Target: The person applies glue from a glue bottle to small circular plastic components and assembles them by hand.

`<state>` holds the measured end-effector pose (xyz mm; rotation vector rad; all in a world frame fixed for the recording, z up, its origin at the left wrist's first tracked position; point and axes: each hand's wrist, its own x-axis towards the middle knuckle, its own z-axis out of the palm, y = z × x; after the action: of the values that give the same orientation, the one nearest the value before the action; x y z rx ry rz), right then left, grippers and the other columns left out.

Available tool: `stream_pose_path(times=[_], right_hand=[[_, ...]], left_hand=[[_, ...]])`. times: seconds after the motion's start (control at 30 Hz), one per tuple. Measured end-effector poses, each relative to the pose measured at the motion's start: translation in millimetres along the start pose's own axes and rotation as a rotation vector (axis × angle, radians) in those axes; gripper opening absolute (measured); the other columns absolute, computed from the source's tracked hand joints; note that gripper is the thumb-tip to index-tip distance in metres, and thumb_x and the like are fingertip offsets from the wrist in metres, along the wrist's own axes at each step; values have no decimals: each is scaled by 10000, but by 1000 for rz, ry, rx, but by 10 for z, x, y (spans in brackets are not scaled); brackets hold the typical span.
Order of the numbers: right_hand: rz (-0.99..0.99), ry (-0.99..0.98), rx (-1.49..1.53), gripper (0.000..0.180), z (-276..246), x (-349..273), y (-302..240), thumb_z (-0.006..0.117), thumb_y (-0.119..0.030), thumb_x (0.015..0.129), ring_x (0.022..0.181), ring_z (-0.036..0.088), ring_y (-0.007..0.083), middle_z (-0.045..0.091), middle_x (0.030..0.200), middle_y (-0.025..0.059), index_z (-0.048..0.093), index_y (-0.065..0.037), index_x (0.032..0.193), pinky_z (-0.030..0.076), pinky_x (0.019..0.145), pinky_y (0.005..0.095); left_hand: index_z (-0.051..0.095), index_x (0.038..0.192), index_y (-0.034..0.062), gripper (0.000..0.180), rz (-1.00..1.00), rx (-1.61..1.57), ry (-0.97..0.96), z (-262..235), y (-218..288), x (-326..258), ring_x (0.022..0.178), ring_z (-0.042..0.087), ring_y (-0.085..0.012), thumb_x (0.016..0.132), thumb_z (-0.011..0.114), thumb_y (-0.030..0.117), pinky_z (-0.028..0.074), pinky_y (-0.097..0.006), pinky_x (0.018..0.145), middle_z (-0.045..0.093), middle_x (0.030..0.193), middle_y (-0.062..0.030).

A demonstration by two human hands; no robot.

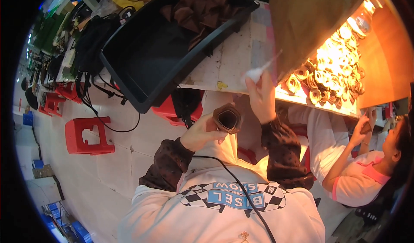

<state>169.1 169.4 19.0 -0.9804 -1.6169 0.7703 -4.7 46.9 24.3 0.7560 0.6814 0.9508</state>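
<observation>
Left hand (pixel 197 133): closed around the brown faceted sleeve (pixel 233 130); thumb on the near side, fingers behind.
Sleeve location: off the table (pixel 235 72), short of its near edge, over the lap side; open end faces upward to the viewer.
Right hand (pixel 263 97): at the table's near edge, pinching a small white applicator (pixel 254 74) between thumb and fingers.
Applicator tip: thin, blurred, apparently slanting toward the cardboard panel (pixel 317 21); contents cannot be told.
Hand spacing: sleeve and applicator apart, not touching.
Black tray (pixel 179 72): left of the hands, one corner overhanging the near edge; folded brown pieces (pixel 200 10) gathered at its far end.
Lit ring pile (pixel 334 81): toward the table's right near corner, beyond the panel.
Sleeve handling: walls look thin; a light, even grip should preserve the facets, with fingertips best kept off the rim.
Applicator handling: short pinch advisable, tip clear of the panel; wrist support on the near edge would likely steady it.
</observation>
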Motion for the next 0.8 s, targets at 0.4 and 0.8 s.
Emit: stream_pose_path(times=[0.4,0.8], right_hand=[[246,272,70,197,-661,-1202,-146,567,-100,937,792,536,57,588,901,19,534,-5,1107,448,706,193],[305,340,83,215,-886,-1512,-233,582,-100,927,731,559,58,607,862,25,540,-2,1113,452,626,188]], left_hand=[[298,1431,63,501,-88,-208,-166,424,-668,449,1044,529,-110,993,456,247,445,-275,818,503,1279,-34],[383,1358,14,748,-7,-145,-206,619,-925,500,1187,504,-202,860,552,547,429,-367,998,508,1293,-90]])
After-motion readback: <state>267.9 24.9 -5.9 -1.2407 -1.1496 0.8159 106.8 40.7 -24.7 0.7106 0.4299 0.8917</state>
